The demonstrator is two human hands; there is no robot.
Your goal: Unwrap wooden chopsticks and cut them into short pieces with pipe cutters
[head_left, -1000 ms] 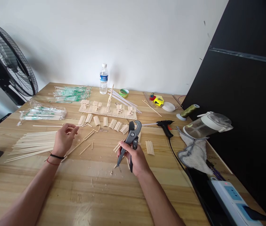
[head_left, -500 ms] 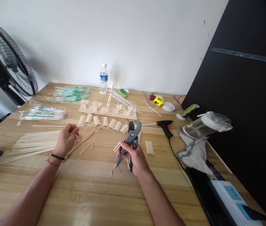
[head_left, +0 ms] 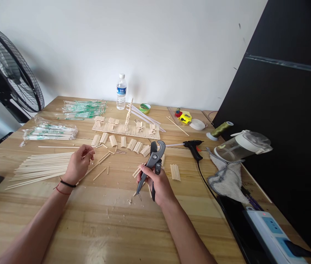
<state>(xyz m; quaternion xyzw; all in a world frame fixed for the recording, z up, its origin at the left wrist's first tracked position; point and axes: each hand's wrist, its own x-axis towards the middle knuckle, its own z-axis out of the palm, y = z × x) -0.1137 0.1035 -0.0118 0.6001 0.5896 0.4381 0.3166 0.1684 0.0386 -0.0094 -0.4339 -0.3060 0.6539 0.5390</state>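
Note:
My right hand [head_left: 159, 185] is wrapped round the handles of a grey pipe cutter [head_left: 154, 158], whose hooked jaw points up and away from me. Short wooden sticks show beside its fingers, partly hidden by the hand. To the left, my left hand [head_left: 80, 163] is closed, thumb and fingertips together; whatever they hold is too small to make out. It hovers by the right end of a spread of long wooden sticks [head_left: 41, 167]. Small ribbed stick panels [head_left: 112, 140] lie in a row ahead of both hands. Behind them stands a stick-built model [head_left: 116, 129] with an upright twisted post.
A glue gun [head_left: 192, 148] and a loose panel [head_left: 175, 172] lie right of my right hand. Bagged chopsticks [head_left: 50, 132], a water bottle [head_left: 121, 93], a thread spool [head_left: 221, 130], a clear jug [head_left: 240, 145] and a power strip [head_left: 271, 227] surround the work area.
My left hand has shifted very slightly to the right, still closed. My right hand and the pipe cutter have stayed in place.

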